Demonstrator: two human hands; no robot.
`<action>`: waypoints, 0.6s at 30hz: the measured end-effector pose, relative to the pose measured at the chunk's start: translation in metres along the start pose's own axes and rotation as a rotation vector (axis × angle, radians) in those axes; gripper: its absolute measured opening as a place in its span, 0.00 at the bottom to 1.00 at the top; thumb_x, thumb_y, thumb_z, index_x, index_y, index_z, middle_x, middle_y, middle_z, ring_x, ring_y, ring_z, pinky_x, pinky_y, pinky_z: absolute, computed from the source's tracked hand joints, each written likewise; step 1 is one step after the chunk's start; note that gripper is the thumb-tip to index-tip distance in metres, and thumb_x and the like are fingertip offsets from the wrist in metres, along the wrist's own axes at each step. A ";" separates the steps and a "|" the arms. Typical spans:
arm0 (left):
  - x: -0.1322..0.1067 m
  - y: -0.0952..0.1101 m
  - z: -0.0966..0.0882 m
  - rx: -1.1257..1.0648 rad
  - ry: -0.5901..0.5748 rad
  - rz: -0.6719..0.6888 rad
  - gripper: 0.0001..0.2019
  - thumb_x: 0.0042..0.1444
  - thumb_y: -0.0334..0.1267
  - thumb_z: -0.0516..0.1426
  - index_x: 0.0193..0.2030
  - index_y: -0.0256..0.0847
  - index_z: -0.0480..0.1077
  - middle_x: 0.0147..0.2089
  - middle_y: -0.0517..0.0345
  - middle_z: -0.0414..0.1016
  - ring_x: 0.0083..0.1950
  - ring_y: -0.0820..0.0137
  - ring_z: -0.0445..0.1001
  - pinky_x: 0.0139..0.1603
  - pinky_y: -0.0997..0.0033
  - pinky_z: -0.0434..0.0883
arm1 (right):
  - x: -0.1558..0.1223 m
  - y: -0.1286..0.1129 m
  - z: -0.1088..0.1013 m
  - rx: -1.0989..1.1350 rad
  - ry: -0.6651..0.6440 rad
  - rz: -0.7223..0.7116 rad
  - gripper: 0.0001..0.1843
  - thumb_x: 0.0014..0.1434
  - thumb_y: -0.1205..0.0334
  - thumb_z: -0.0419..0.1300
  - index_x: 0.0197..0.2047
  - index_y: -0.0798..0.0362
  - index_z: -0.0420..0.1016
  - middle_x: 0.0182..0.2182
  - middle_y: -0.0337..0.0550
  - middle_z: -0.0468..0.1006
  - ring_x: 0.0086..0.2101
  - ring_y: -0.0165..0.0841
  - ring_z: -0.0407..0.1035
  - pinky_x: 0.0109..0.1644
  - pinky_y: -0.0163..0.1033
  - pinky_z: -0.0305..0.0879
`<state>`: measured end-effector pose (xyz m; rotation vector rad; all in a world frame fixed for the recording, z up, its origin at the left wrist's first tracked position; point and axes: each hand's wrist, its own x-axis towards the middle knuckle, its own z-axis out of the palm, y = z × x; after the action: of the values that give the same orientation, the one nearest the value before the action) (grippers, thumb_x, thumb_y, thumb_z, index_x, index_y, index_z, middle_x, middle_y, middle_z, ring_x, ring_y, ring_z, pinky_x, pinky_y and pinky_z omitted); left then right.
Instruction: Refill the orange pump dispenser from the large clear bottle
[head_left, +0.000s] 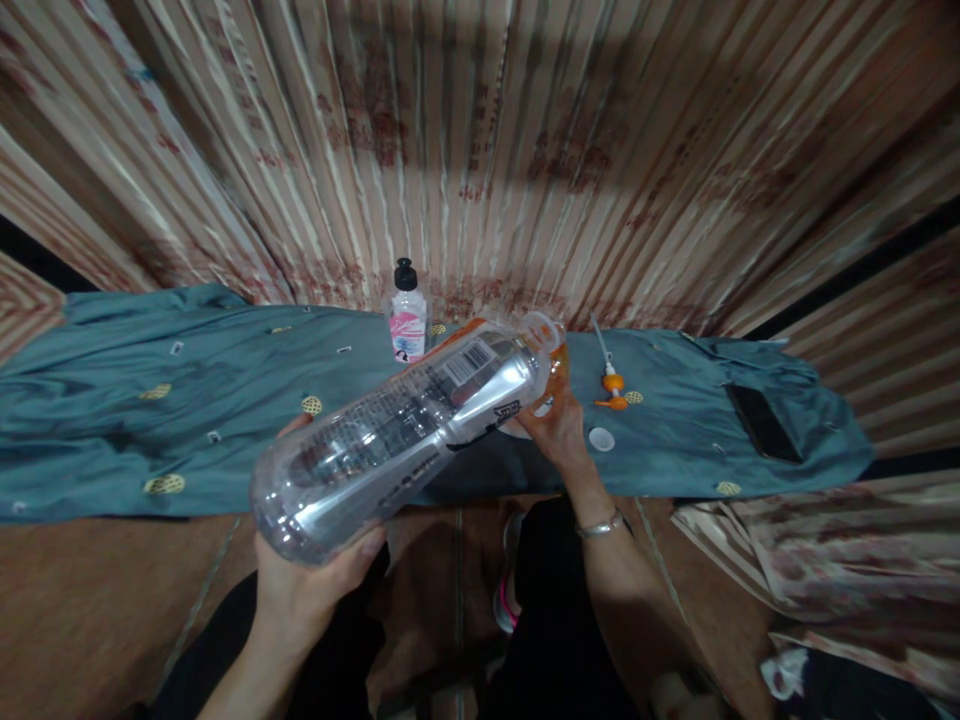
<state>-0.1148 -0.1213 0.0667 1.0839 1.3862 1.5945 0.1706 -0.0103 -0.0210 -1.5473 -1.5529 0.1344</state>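
My left hand (pixel 307 575) grips the base of a large clear plastic bottle (pixel 397 440), tilted so that its open neck points away to the right. That neck meets a smaller bottle with orange contents (pixel 556 375), which my right hand (pixel 559 430) holds on the teal cloth (pixel 150 400). The big bottle hides most of the orange one. A bracelet sits on my right wrist.
A small pump bottle with a pink label and black top (pixel 407 320) stands behind. An orange pump head with its tube (pixel 611 385) and a white cap (pixel 601 439) lie to the right, a dark phone (pixel 763 422) farther right. Striped curtain hangs behind.
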 end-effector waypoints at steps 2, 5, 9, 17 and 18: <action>0.000 0.001 0.000 0.016 -0.001 0.005 0.45 0.34 0.51 0.78 0.62 0.48 0.74 0.58 0.46 0.82 0.60 0.40 0.81 0.67 0.41 0.75 | 0.000 -0.001 -0.001 0.015 -0.006 0.011 0.38 0.56 0.58 0.71 0.67 0.47 0.66 0.55 0.57 0.85 0.52 0.53 0.82 0.56 0.64 0.81; 0.000 0.004 0.001 0.016 -0.001 0.000 0.47 0.34 0.51 0.79 0.64 0.47 0.72 0.59 0.44 0.83 0.58 0.40 0.82 0.65 0.38 0.77 | 0.001 -0.001 -0.002 0.033 -0.019 0.030 0.37 0.55 0.58 0.71 0.67 0.47 0.67 0.53 0.56 0.85 0.51 0.53 0.83 0.56 0.64 0.82; -0.001 0.005 0.002 -0.004 -0.002 -0.010 0.51 0.34 0.49 0.79 0.67 0.45 0.69 0.62 0.43 0.81 0.60 0.41 0.81 0.65 0.42 0.77 | 0.002 0.000 -0.002 0.048 -0.024 0.025 0.37 0.55 0.57 0.71 0.66 0.46 0.67 0.54 0.56 0.85 0.53 0.53 0.82 0.58 0.65 0.80; -0.001 0.008 0.002 0.035 -0.013 0.016 0.49 0.35 0.53 0.78 0.66 0.45 0.71 0.60 0.44 0.82 0.60 0.43 0.81 0.65 0.48 0.77 | 0.002 -0.001 -0.003 0.051 -0.030 0.026 0.36 0.56 0.54 0.71 0.65 0.47 0.65 0.53 0.56 0.85 0.52 0.52 0.82 0.57 0.63 0.81; -0.002 0.009 0.003 0.048 -0.011 0.026 0.49 0.36 0.54 0.78 0.66 0.44 0.71 0.59 0.43 0.82 0.59 0.43 0.81 0.64 0.48 0.78 | 0.002 -0.002 -0.002 0.049 -0.031 0.029 0.36 0.56 0.54 0.71 0.65 0.47 0.65 0.52 0.55 0.86 0.51 0.52 0.83 0.57 0.63 0.82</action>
<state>-0.1111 -0.1227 0.0759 1.1413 1.4145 1.5789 0.1714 -0.0101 -0.0174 -1.5362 -1.5402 0.2126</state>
